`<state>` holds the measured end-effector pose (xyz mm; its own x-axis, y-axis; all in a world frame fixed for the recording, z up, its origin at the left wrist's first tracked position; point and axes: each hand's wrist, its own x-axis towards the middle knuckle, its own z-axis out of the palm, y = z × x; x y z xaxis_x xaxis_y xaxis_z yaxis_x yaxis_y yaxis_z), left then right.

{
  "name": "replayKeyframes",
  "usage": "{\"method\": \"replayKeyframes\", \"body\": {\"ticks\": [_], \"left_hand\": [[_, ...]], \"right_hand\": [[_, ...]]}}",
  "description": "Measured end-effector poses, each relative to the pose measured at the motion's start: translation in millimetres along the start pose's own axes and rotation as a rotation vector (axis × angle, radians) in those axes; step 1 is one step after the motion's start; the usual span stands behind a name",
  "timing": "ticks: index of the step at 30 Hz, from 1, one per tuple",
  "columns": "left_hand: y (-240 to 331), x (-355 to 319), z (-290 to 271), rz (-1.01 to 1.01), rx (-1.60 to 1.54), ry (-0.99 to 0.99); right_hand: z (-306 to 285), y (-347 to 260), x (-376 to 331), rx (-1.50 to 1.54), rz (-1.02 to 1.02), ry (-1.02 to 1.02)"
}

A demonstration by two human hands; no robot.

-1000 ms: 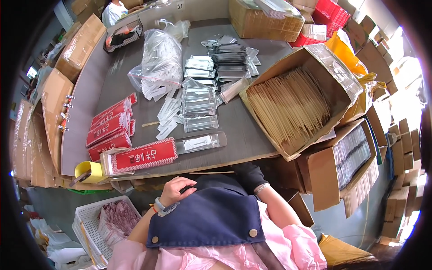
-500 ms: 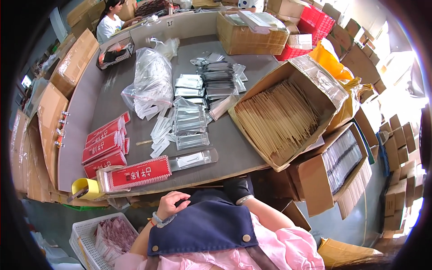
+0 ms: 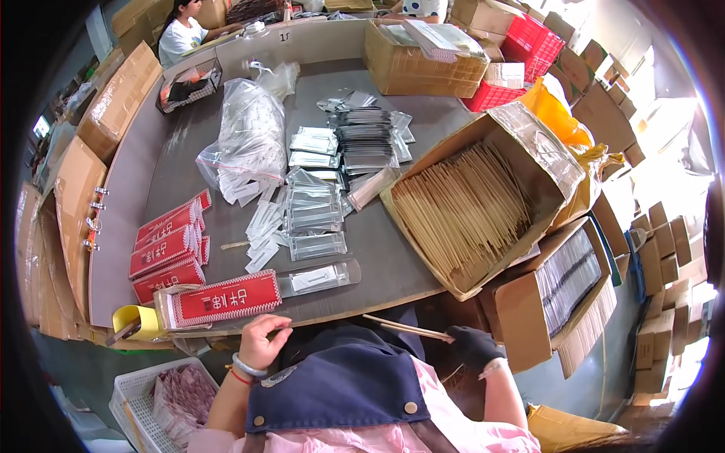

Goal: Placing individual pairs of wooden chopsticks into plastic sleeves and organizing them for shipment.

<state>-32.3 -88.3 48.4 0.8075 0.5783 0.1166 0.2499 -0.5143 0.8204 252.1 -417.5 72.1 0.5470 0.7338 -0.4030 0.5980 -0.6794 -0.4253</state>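
Note:
My right hand [image 3: 474,349], in a black glove, is closed on a few thin wooden skewers [image 3: 408,328] beside the table's front edge. They point left over my lap. My bare left hand [image 3: 262,343] is just below the front edge, its fingers loosely curled, thumb apart, nothing visible in them. Beyond it lies a red printed packet [image 3: 226,299] on a holder with a yellow ring [image 3: 140,319]. A clear sleeve with a white slip [image 3: 319,278] extends right from this packet. Many more skewers [image 3: 464,208] fill an open, tilted cardboard box [image 3: 423,245] at the right.
Red packets [image 3: 166,249] are stacked at the left. Mid-table hold a bag of white slips [image 3: 253,140], clear sleeves [image 3: 315,211] and dark flat packets [image 3: 366,140]. A carton of clear packs [image 3: 570,275] is right; a white basket [image 3: 136,392] lower left. Someone [image 3: 180,38] sits behind the partition.
My right hand has moved right from beneath the table edge, and skewers now show in it. My left hand has risen slightly and shifted left, its fingers parting. The view has shifted slightly.

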Motion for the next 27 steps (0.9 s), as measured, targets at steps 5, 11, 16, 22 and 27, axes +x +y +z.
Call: {"method": "replayKeyframes", "body": {"ticks": [5,11,16,22,27], "left_hand": [[-4.5,31.7,-8.9,0.117,0.220,0.092],[-26.6,62.6,-1.5,0.145,0.449,0.057],[-43.4,66.4,0.1,0.076,0.547,-0.031],[-52.6,75.4,11.4,0.175,0.403,-0.026],[-32.6,85.6,18.1,0.133,0.455,-0.033]], "right_hand": [[-10.2,-28.6,49.6,0.029,-0.243,0.331],[-1.4,-85.0,137.1,0.053,-0.395,0.173],[17.3,-66.7,184.9,-0.197,-0.565,0.154],[51.8,-100.2,211.2,-0.079,-0.692,0.153],[48.8,-113.8,219.0,-0.189,-0.598,0.216]]}}
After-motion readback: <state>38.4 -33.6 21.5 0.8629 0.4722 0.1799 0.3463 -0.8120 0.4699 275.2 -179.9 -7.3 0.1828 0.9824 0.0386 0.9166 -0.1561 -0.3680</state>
